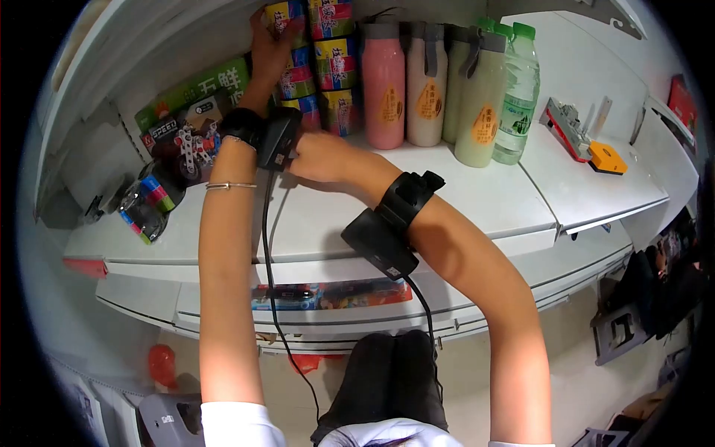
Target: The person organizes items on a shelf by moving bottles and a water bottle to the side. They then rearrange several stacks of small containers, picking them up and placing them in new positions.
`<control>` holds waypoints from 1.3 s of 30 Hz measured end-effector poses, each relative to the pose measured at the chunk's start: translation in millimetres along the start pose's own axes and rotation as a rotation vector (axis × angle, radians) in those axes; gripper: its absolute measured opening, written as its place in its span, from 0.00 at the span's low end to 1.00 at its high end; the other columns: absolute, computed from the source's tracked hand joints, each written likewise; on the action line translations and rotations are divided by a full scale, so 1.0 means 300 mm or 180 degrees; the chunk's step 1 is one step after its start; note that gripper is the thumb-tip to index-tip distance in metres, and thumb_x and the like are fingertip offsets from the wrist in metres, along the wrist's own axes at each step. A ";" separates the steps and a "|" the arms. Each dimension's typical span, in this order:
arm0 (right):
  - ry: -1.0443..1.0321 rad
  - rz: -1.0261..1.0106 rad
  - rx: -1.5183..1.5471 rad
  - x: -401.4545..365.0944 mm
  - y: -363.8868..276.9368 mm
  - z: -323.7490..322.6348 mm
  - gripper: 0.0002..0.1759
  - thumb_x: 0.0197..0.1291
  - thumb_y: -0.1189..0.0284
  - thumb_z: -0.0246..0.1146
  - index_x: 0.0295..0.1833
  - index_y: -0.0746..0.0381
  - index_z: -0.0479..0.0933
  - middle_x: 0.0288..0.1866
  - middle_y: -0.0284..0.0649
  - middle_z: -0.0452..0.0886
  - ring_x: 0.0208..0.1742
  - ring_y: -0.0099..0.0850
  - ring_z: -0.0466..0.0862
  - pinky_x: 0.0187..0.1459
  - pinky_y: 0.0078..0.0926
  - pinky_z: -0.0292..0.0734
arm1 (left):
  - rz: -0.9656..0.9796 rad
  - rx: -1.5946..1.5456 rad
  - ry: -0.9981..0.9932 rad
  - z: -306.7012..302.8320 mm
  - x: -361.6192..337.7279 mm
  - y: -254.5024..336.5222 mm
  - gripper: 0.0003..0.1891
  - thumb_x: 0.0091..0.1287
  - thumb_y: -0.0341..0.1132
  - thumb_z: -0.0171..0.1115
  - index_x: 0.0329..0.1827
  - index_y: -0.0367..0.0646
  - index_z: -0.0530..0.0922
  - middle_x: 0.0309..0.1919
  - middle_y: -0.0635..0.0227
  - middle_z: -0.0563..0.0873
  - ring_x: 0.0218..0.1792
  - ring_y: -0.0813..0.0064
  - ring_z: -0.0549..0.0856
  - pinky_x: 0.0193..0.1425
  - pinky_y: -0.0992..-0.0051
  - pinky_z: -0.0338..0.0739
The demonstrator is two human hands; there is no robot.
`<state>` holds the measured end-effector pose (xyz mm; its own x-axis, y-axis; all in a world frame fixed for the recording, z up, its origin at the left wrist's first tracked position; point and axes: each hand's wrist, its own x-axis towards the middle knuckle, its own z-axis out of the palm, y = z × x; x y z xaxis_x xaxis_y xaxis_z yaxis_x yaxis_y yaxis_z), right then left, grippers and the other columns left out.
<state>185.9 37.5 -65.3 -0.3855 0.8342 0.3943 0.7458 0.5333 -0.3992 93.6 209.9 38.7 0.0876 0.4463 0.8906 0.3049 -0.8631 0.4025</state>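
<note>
Two stacks of round, blue, yellow and green printed packs stand at the back of the white shelf (447,197). My left hand (269,52) reaches up the left stack, its fingers closed against the side of the top pack (283,16). The right stack (337,63) is beside it. My right hand (320,156) is low in front of the stacks, its fingers mostly hidden behind the black box strapped on my left wrist. I cannot make out whether it holds anything. Black straps with cabled boxes (380,242) are on both wrists.
Right of the stacks stand a pink bottle (384,93), a cream bottle (427,97), pale green bottles (480,112) and clear water bottles (519,97). A red stapler (566,130) and yellow box (608,158) lie farther right. A motorbike toy box (192,141) and batteries (156,192) are left.
</note>
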 end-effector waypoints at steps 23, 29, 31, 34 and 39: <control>-0.0098 -0.0248 0.0367 0.008 0.070 -0.009 0.21 0.58 0.60 0.55 0.53 0.58 0.74 0.52 0.50 0.76 0.53 0.44 0.76 0.54 0.33 0.70 | 0.0279 0.0196 0.0329 0.014 -0.090 0.056 0.44 0.63 0.47 0.57 0.68 0.23 0.43 0.65 0.34 0.55 0.66 0.43 0.59 0.70 0.62 0.54; 0.0164 -0.0709 0.0415 0.030 0.125 -0.018 0.20 0.57 0.60 0.54 0.53 0.57 0.74 0.58 0.45 0.71 0.60 0.39 0.70 0.59 0.30 0.66 | 0.0509 0.0988 -0.0570 -0.223 -0.086 0.072 0.28 0.64 0.47 0.57 0.61 0.36 0.65 0.56 0.50 0.73 0.53 0.57 0.76 0.55 0.64 0.70; 0.0049 -0.0550 0.0671 0.031 0.131 -0.020 0.19 0.57 0.61 0.55 0.53 0.57 0.75 0.57 0.44 0.72 0.59 0.38 0.71 0.59 0.29 0.66 | 0.0240 0.0754 -0.1463 -0.373 -0.079 0.164 0.20 0.64 0.42 0.56 0.49 0.33 0.75 0.48 0.50 0.79 0.48 0.61 0.79 0.50 0.69 0.73; -0.0049 -0.0429 0.1049 0.010 0.129 -0.033 0.18 0.58 0.62 0.55 0.51 0.58 0.76 0.55 0.42 0.73 0.55 0.35 0.73 0.57 0.28 0.67 | -0.0569 0.2075 -0.2270 -0.598 -0.028 0.141 0.19 0.62 0.44 0.56 0.44 0.35 0.78 0.33 0.54 0.83 0.35 0.63 0.82 0.41 0.69 0.75; 0.0082 -0.0742 0.0460 -0.051 0.106 -0.034 0.18 0.58 0.63 0.56 0.52 0.60 0.76 0.52 0.42 0.74 0.54 0.32 0.73 0.54 0.26 0.69 | -0.1722 0.3858 -0.1735 -0.984 -0.084 -0.102 0.45 0.43 0.69 0.62 0.50 0.32 0.76 0.49 0.46 0.80 0.52 0.54 0.79 0.53 0.65 0.72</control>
<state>221.0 40.2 -75.5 -0.5223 0.6837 0.5096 0.5526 0.7265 -0.4084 -197.9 155.3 66.3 -0.0368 0.9215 0.3865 0.9989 0.0453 -0.0131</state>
